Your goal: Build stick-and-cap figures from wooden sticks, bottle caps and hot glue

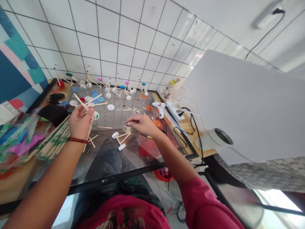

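Note:
My left hand (81, 122) is closed around a frame of light wooden sticks (79, 101), with a white cap bearing a green mark (96, 115) beside the fingers. To the right, my right hand (140, 123) has its fingers pinched together at a small container (126, 128); what they hold, if anything, is too small to make out. Just below that container, a stick triangle (124, 137) with white cap wheels (115, 135) rests on the glass table (105, 159).
Several stick frames with cap wheels (122, 87) line the back edge. A white glue gun (160, 108) with cables stands right of orange pieces (149, 108). Loose caps (73, 103) lie back left, bundled sticks (56, 140) at left. A big white box (238, 101) fills the right.

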`<move>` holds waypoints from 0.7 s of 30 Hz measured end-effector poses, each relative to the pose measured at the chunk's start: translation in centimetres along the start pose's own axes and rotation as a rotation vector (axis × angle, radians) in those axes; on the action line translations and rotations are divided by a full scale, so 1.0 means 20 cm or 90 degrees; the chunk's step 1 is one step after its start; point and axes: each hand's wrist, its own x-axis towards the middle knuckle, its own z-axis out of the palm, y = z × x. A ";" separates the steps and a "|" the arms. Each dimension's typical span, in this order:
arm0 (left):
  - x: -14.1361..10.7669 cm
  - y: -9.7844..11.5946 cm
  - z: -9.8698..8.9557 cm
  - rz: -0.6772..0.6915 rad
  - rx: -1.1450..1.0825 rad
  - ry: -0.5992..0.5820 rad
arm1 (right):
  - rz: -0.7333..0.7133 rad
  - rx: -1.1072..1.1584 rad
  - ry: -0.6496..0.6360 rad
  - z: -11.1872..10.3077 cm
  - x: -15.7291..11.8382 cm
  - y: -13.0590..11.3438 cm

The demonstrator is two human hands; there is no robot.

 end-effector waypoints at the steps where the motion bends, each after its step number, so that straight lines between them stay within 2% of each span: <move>1: 0.00 0.01 0.00 0.007 0.000 0.010 | -0.005 0.015 -0.029 0.07 0.05 -0.01; 4: 0.01 0.04 0.00 0.024 0.000 0.037 | -0.002 0.032 -0.033 0.19 0.16 0.00; 9: 0.02 0.06 -0.02 0.030 0.017 0.060 | 0.055 -0.022 0.087 0.13 0.18 0.11; 12: 0.02 0.06 -0.03 0.030 0.029 0.061 | 0.072 -0.128 0.032 0.14 0.18 0.11; 18: -0.01 0.07 -0.03 0.011 0.077 -0.012 | 0.021 -0.308 -0.154 0.39 0.28 -0.08; 21: -0.01 0.06 -0.03 0.003 0.104 -0.037 | 0.057 -0.392 -0.180 0.39 0.30 -0.12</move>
